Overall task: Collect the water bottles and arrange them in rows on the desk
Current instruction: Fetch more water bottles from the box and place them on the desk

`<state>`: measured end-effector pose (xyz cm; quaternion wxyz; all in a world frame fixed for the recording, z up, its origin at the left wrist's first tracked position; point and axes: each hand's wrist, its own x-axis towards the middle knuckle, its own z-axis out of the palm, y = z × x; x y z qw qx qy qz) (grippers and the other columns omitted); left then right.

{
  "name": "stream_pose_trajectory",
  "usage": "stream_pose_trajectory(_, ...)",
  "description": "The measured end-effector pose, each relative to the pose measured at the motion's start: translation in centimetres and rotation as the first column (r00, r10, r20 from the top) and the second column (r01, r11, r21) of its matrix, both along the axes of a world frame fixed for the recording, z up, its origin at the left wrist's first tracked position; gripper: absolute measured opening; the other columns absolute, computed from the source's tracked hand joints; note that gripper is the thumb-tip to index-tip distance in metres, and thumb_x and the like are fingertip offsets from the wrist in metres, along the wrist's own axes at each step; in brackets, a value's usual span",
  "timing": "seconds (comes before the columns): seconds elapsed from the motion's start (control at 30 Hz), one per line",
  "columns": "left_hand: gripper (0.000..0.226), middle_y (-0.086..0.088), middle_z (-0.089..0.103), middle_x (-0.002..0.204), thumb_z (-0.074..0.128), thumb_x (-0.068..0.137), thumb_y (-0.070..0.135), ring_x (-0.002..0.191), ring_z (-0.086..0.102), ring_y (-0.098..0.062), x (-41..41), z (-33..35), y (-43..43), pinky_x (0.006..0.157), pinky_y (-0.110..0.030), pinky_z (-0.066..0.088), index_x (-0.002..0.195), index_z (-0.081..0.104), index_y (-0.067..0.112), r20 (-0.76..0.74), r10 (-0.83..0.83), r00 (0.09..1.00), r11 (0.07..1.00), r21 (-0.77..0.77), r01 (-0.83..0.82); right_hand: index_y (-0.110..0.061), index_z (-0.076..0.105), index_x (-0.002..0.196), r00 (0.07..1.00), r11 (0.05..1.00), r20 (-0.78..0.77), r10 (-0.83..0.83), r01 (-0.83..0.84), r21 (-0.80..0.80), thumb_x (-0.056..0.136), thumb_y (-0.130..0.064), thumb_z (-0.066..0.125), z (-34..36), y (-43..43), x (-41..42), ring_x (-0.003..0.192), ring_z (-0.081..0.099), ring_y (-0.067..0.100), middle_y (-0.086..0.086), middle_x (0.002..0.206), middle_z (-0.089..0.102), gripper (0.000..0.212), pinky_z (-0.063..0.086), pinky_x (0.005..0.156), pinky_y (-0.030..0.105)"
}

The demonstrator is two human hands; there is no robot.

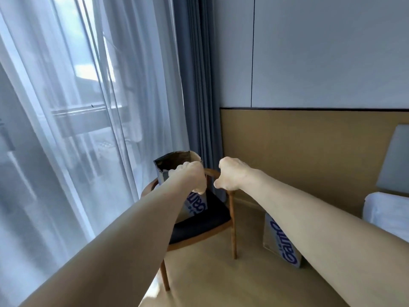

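Observation:
No water bottles show in the head view. An open cardboard box [174,161] with blue lettering stands on the dark seat of a wooden chair [199,224]. My left hand [190,177] is curled over the box's right top edge and grips it. My right hand [232,175] is a closed fist just right of the box, above the chair's back rail and right post. I cannot tell whether it touches the rail. The inside of the box is hidden.
A second cardboard box [281,240] with the same blue lettering leans against the tan wall panel on the floor. Sheer white curtains [88,129] and a blue drape [197,85] hang left. A white bed corner [385,213] and lampshade [394,156] are at right.

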<state>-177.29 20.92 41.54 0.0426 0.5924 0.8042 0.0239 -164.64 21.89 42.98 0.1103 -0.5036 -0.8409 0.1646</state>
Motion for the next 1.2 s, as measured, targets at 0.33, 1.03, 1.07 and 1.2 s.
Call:
stream_pose_trajectory(0.33, 0.023, -0.004, 0.057, 0.093, 0.070, 0.075, 0.016, 0.091, 0.057, -0.025, -9.3, 0.8, 16.2, 0.088, -0.040, 0.050, 0.093, 0.055, 0.018, -0.042, -0.029, 0.999, 0.998, 0.055, 0.031, -0.005, 0.054, 0.122, 1.000, 0.999, -0.002, 0.027, -0.027, 0.029, 0.086, -0.016, 0.066, 1.4, 15.3, -9.5, 0.087, 0.057, 0.024, 0.007, 0.097, 0.057, 0.039, 0.043, 0.059, 0.028)
stream_pose_trajectory(1.03, 0.053, -0.004, 0.054, 0.102, 0.071, 0.075, 0.015, 0.093, 0.053, -0.024, -25.8, -6.3, 42.6, 0.091, -0.041, 0.050, 0.123, 0.051, 0.017, 0.017, 0.210, 0.978, 0.972, -0.111, -0.207, -0.007, 0.057, 0.104, 0.972, 0.971, 0.068, 0.223, -0.216, -0.100, 0.083, -0.010, 0.063, -6.2, 45.1, -26.9, 0.085, 0.059, 0.026, 0.008, 0.094, 0.058, 0.023, 0.044, 0.058, 0.028)
stream_pose_trajectory(1.07, 0.055, -0.005, 0.055, 0.106, 0.071, 0.074, 0.014, 0.097, 0.055, -0.025, -26.2, -6.7, 43.9, 0.093, -0.042, 0.049, 0.125, 0.050, 0.017, 0.024, 0.230, 0.973, 0.966, -0.126, -0.225, -0.007, 0.055, 0.105, 0.967, 0.967, 0.084, 0.241, -0.232, -0.106, 0.083, -0.010, 0.063, -6.4, 46.6, -27.4, 0.084, 0.058, 0.026, 0.007, 0.093, 0.056, 0.023, 0.042, 0.057, 0.028)
stream_pose_trajectory(1.2, 0.053, -0.009, 0.058, 0.117, 0.071, 0.074, 0.015, 0.109, 0.056, -0.029, -27.9, -8.0, 48.1, 0.095, -0.044, 0.048, 0.123, 0.051, 0.016, 0.030, 0.320, 0.947, 0.936, -0.162, -0.312, -0.009, 0.051, 0.097, 0.942, 0.945, 0.127, 0.311, -0.292, -0.147, 0.085, -0.015, 0.064, -7.5, 52.6, -29.3, 0.082, 0.055, 0.025, 0.007, 0.092, 0.054, 0.018, 0.039, 0.055, 0.027)
